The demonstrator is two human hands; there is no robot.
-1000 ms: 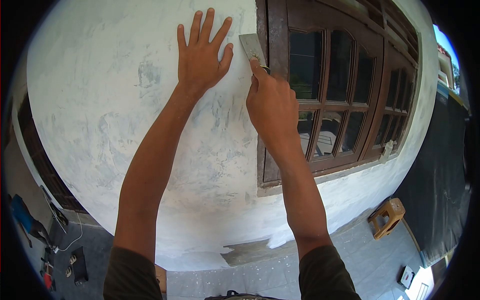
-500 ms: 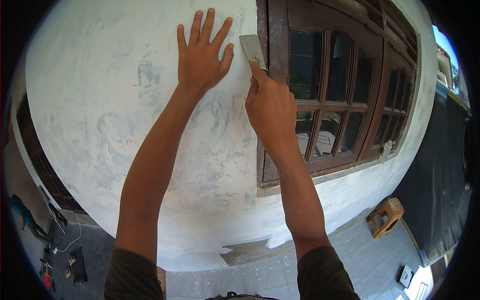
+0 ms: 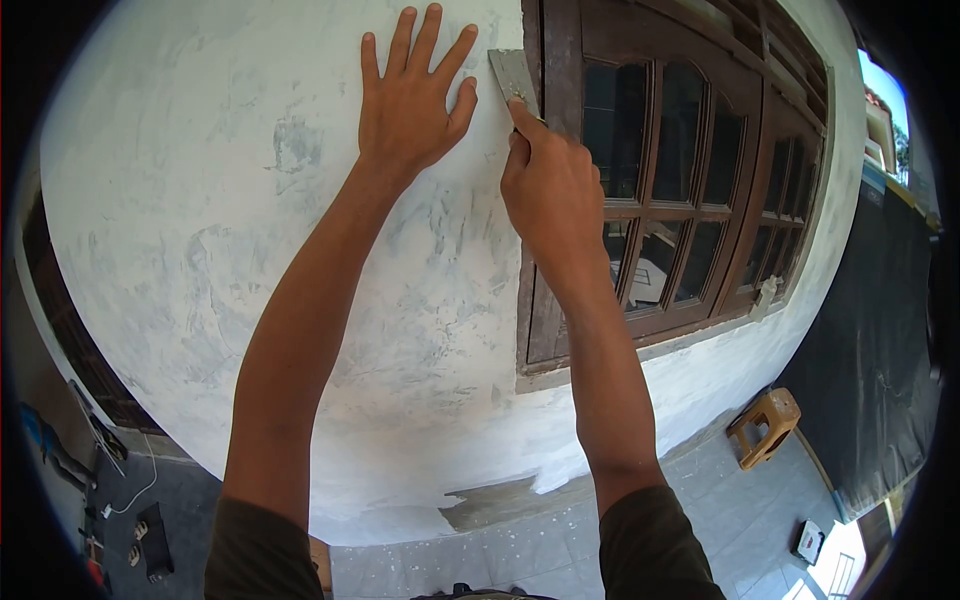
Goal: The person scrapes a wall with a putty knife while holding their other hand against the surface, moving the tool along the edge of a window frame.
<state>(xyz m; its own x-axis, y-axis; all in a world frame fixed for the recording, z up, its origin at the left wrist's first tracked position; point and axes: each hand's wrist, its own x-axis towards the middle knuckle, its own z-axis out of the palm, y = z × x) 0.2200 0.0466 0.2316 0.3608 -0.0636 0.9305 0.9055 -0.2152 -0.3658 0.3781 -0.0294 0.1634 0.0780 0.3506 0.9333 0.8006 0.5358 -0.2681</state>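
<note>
My left hand [image 3: 415, 105] lies flat on the white, grey-streaked wall [image 3: 250, 220], its fingers spread. To its right, my right hand [image 3: 552, 165] grips a putty knife [image 3: 513, 78], index finger stretched along the blade. The blade's wide end meets the wall beside the left edge of the brown wooden window frame [image 3: 562, 100]. Most of the knife's handle is hidden inside my fist.
A tan plastic stool [image 3: 765, 428] stands on the tiled floor [image 3: 690, 500] at the lower right, near a dark sheet [image 3: 870, 340]. Sandals [image 3: 138, 540] and a white cable [image 3: 148, 490] lie at the lower left. Bare grey cement shows low on the wall.
My right hand has moved slightly up and right in view with the putty knife, along the window frame's edge. My left hand stays spread on the wall; the camera view has shifted a little.
</note>
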